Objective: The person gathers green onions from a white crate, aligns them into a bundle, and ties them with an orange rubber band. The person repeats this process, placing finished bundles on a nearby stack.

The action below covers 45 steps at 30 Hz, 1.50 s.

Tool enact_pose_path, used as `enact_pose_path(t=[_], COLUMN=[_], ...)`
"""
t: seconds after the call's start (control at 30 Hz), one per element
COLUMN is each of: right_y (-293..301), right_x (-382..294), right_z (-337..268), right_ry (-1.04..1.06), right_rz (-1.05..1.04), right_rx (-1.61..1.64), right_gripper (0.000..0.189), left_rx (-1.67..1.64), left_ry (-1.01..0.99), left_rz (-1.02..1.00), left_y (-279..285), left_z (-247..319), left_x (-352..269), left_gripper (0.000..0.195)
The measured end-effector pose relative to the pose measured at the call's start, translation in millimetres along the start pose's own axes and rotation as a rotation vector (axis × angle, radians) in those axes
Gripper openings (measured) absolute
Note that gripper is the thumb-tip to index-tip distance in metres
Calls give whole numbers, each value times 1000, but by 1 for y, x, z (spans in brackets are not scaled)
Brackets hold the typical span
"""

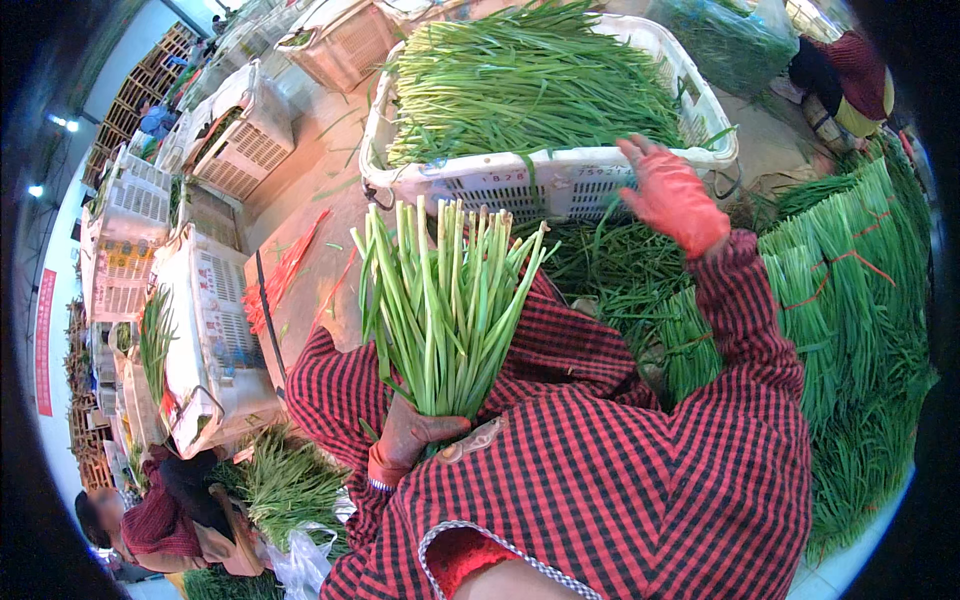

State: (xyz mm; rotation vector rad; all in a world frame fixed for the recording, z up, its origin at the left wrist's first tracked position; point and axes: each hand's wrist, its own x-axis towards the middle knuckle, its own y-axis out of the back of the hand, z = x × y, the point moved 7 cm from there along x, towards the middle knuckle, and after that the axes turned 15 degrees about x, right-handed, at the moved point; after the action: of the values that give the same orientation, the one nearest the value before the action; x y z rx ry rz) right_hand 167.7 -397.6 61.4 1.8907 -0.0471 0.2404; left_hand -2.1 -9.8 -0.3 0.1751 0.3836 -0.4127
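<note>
My left hand (420,439), in a soiled orange-red rubber glove, grips a bunch of long green stalks, which look like garlic chives (450,307), low down, with their pale cut ends pointing up. My right hand (667,191), in a red rubber glove, is raised with its fingers apart and holds nothing; its fingertips are at the front rim of a white plastic crate (487,166). Inside that crate lies a thick heap of the same green stalks (525,90), pale ends to the left.
Tied green bundles (840,277) stand at my right, with loose leaves (607,259) beside them. Red ties (289,277) lie on a brown board (337,262). White crates (217,322) line the left. One person (172,517) is at lower left, another (847,75) at upper right.
</note>
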Motion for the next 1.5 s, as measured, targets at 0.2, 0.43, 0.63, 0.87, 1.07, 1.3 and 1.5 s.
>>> enact_pose_path(t=[0.2,0.43,0.63,0.87,1.07,1.3,1.5], right_y=[4,-43,5,23,-13,-2,27], right_x=[-44,-20,-19,-51,-32,-18,-37], right_z=[-128,-107,-40,-178,-177,-131,-146], right_ry=[512,361,87,882,809,155,714], right_rz=[-38,-78,74,88,-222,-621,-199], right_rx=[440,921,-15,214,394,1292,885], right_gripper=[42,29,25,16,17,18,25], left_rx=[-43,-98,-67,-112,87,-247,-179], left_ry=[-27,-62,-41,-40,-65,11,50], left_rz=[13,-48,-65,-106,-137,-227,-162], left_y=[-7,6,13,1,2,-10,-7], left_z=[6,-13,-29,-15,-20,-15,-13], left_x=[0,-1,4,6,13,9,9], left_gripper=[83,85,85,93,90,98,101])
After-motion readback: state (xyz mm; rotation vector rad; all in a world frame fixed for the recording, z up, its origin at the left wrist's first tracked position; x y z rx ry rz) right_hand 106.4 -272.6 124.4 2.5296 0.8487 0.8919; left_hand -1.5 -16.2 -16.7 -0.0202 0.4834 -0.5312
